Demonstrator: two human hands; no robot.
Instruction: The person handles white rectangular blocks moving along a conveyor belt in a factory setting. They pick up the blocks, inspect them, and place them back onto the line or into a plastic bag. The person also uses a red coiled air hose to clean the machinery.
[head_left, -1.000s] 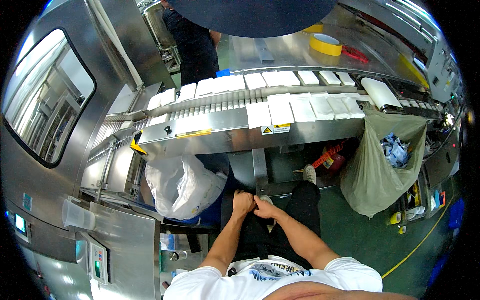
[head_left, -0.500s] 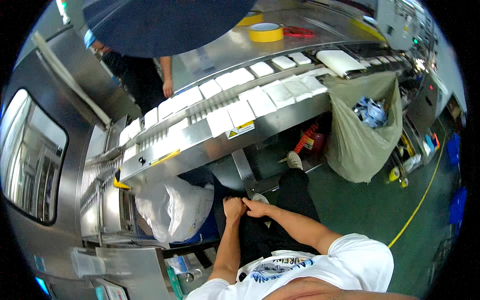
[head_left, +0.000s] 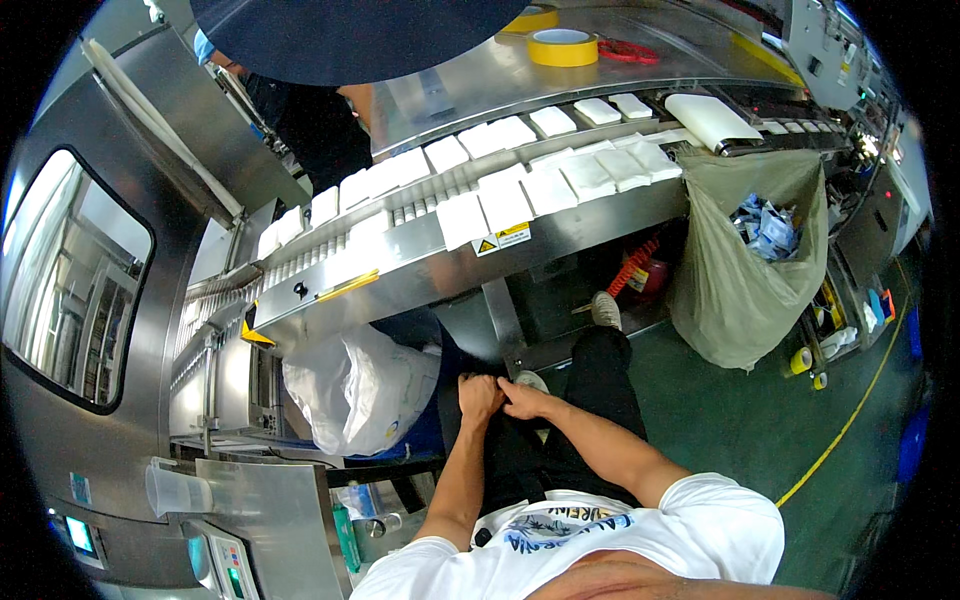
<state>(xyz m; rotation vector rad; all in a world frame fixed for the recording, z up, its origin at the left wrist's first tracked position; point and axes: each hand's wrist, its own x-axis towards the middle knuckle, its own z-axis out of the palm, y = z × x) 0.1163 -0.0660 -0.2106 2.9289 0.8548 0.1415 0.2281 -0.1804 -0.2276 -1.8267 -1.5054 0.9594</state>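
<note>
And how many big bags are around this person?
2: a crumpled white plastic bag left of the person's left hand, and an open grey-green bag holding crumpled pale-blue scraps, at right by the silver metal conveyor. Others may be hidden.

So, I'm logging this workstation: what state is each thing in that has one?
Left hand: against the right hand, grip unclear
Right hand: against the left, grip unclear
White packets: lying flat in rows
Olive sack: open, blue scraps inside
White plastic bag: crumpled
Front yellow tape roll: lying flat
Control screen: lit
</note>
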